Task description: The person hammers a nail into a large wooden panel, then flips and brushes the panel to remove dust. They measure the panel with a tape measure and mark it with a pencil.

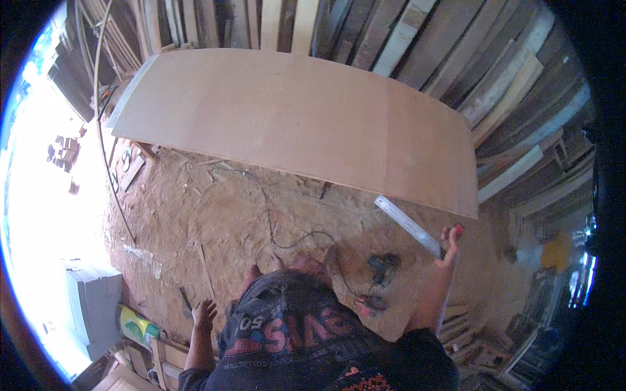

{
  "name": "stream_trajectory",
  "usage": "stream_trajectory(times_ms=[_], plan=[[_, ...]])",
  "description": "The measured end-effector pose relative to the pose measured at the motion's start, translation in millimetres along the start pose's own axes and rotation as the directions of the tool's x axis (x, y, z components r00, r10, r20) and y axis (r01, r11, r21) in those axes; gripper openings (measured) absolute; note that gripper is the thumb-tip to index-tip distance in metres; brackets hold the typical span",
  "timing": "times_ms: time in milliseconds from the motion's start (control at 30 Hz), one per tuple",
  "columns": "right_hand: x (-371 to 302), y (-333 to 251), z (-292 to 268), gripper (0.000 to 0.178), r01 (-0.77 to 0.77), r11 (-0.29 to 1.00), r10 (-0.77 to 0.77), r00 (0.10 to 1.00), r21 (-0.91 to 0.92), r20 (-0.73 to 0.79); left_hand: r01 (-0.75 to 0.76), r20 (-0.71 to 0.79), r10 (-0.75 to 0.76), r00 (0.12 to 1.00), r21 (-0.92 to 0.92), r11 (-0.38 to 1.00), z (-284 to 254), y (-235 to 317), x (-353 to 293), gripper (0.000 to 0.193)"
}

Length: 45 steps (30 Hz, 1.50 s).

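My right hand (447, 250) is closed around the handle end of a try square (409, 225). Its silvery blade slants up and left, with the tip close to the near edge of a large plywood sheet (306, 120). A small red piece shows beyond my fingers, apparently the end of the handle. Low on the left, my left hand (205, 313) hangs with its fingers apart, holding nothing. On the ground beside it lies a slim dark tool (185, 300), whose kind I cannot make out.
A dark green power tool (383, 267) and a red-and-black one (370, 304) lie on the dirt floor, near a loose cable (270, 215). Timber boards (404, 39) lean behind the sheet. Left are a grey block-shaped stack (94, 293) and a green-yellow bag (135, 324).
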State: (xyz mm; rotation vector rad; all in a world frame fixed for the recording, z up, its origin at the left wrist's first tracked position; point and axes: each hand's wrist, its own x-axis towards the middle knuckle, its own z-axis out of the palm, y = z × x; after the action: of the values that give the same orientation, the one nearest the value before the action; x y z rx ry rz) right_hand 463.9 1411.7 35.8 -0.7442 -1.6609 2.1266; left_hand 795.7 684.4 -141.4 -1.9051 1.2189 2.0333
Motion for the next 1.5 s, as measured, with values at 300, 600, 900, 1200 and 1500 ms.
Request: stream_trajectory(times_ms=[300,600,900,1200,1500], plan=[[-27.5,-18.1,-27.9,0.029,0.117,0.991,-0.106,0.983,0.070,-0.152,0.110,0.055,-0.106,0.993,-0.091,0.990,-79.2,-87.2,54.3,0.032],[-14.2,95.8,250.6,0.032,0.363,0.334,-0.335,0.908,-0.870,0.250,-0.044,0.179,0.009,0.984,0.195,0.980,64.8,40.4,59.4,0.045],[28.7,111.4,264.8,0.018,-0.054,0.903,0.165,0.959,-0.426,0.229,-0.356,0.432,0.249,0.867,0.187,0.916,147.1,123.4,5.8,0.052],[239.3,58.7,150.6,0.022,0.110,0.445,-0.443,0.889,-0.889,-0.111,0.091,0.124,-0.096,0.988,0.039,0.995,96.2,46.9,46.8,0.037],[-3.8,202.5,497.8,0.027,0.733,0.672,0.144,0.015,-0.109,0.990,-0.439,0.407,0.333,0.850,0.198,0.877,345.9,217.6,-39.2,0.049]])
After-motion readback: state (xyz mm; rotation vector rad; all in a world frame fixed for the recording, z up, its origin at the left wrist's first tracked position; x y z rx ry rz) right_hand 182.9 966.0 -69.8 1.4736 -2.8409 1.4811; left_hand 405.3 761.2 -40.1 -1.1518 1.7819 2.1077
